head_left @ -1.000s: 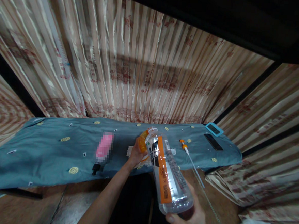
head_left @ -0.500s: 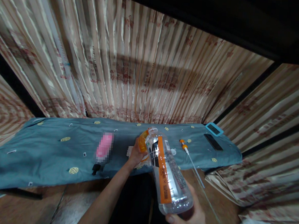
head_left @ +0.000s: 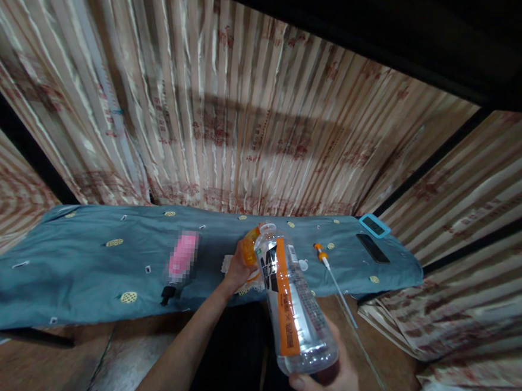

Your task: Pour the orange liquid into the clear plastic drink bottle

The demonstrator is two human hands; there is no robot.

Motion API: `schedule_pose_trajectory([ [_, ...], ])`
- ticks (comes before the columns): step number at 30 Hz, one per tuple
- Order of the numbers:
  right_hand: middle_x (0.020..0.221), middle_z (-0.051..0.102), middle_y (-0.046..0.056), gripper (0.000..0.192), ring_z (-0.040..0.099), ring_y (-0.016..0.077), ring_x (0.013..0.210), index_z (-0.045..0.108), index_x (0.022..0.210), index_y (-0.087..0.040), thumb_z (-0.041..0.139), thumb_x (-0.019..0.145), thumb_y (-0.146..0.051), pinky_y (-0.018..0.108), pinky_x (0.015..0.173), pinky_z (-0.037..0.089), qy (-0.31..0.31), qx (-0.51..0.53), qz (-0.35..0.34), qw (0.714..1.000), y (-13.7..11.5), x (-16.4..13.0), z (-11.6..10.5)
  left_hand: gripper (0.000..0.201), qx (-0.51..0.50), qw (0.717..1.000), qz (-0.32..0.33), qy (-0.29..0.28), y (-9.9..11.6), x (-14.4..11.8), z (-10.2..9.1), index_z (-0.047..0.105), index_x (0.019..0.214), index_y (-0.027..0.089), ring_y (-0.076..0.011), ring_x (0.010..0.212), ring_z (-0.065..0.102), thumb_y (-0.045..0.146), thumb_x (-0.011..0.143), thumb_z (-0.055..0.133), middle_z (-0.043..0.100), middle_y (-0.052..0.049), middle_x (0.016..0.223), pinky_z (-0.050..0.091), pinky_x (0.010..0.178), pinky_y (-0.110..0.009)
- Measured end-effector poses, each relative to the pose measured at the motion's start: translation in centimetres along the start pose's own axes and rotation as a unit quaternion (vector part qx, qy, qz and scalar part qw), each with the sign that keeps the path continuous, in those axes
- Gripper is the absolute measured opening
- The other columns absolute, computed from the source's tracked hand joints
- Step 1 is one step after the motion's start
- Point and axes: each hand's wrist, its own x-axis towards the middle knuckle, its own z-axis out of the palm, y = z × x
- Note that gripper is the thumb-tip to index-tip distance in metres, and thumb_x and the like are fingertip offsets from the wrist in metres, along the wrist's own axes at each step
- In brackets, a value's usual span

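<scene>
Much as before, kept right hand (head_left: 338, 382) round drink bottle (head_left: 295, 305), left hand (head_left: 238, 269) round orange container (head_left: 249, 248), seemingly mid-step, at near edge of table (head_left: 88, 299).

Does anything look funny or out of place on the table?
Yes: the orange pump lies on its side, its tube sticking out past the front edge of the table. The pink thing is blurred into squares.

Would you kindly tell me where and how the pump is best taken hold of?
I would pinch the pump by its orange head, from above and the right, away from the clear bottle: the head lies on the table and is widest, while the slim tube juts past the near edge.
</scene>
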Motion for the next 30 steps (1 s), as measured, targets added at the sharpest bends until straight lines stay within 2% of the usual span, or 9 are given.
schedule_pose_trajectory([
  [5, 0.111, 0.072, 0.005, 0.085, 0.068, 0.0261, 0.103, 0.056, 0.121, -0.022, 0.089, 0.046, -0.045, 0.026, 0.086, 0.053, 0.006, -0.025, -0.006, 1.000, 0.36, 0.05, -0.20, 0.051, -0.013, 1.000, 0.003, -0.001, 0.13, -0.04, -0.07, 0.045, 0.115, 0.019, -0.0195, 0.094, 0.062, 0.011, 0.069, 0.065, 0.060, -0.005, 0.105, 0.050, 0.087, -0.035],
  [13, 0.122, 0.069, 0.007, 0.088, 0.065, 0.0276, 0.111, 0.050, 0.128, -0.023, 0.086, 0.052, -0.049, 0.028, 0.089, 0.053, -0.018, -0.037, -0.036, 0.998, 0.15, 0.21, -0.13, 0.051, -0.010, 1.000, -0.013, 0.000, 0.22, -0.11, -0.04, 0.045, 0.116, 0.019, -0.0198, 0.094, 0.063, 0.012, 0.070, 0.065, 0.062, -0.005, 0.106, 0.050, 0.088, -0.036],
  [18, 0.117, 0.071, 0.004, 0.087, 0.068, 0.0249, 0.107, 0.053, 0.125, -0.025, 0.089, 0.048, -0.043, 0.023, 0.086, 0.053, -0.005, -0.017, -0.019, 1.000, 0.21, 0.10, -0.16, 0.055, -0.019, 1.000, 0.004, 0.002, 0.13, -0.06, -0.04, 0.044, 0.120, 0.020, -0.0214, 0.097, 0.062, 0.012, 0.070, 0.066, 0.060, -0.007, 0.112, 0.049, 0.089, -0.037],
  [25, 0.112, 0.073, 0.005, 0.085, 0.069, 0.0248, 0.102, 0.054, 0.123, -0.022, 0.090, 0.047, -0.039, 0.025, 0.086, 0.053, -0.003, -0.015, -0.003, 1.000, 0.58, 0.05, -0.32, 0.055, -0.012, 1.000, -0.003, -0.001, -0.02, 0.04, 0.04, 0.043, 0.122, 0.020, -0.0216, 0.103, 0.060, 0.014, 0.071, 0.064, 0.059, -0.007, 0.115, 0.048, 0.093, -0.038],
  [30, 0.111, 0.073, 0.005, 0.087, 0.069, 0.0245, 0.101, 0.053, 0.123, -0.023, 0.089, 0.047, -0.045, 0.025, 0.085, 0.053, 0.003, -0.028, -0.001, 1.000, 0.48, 0.00, -0.23, 0.056, -0.018, 1.000, -0.007, -0.001, 0.05, -0.03, 0.02, 0.043, 0.121, 0.020, -0.0217, 0.100, 0.061, 0.013, 0.070, 0.065, 0.059, -0.007, 0.114, 0.049, 0.091, -0.038],
])
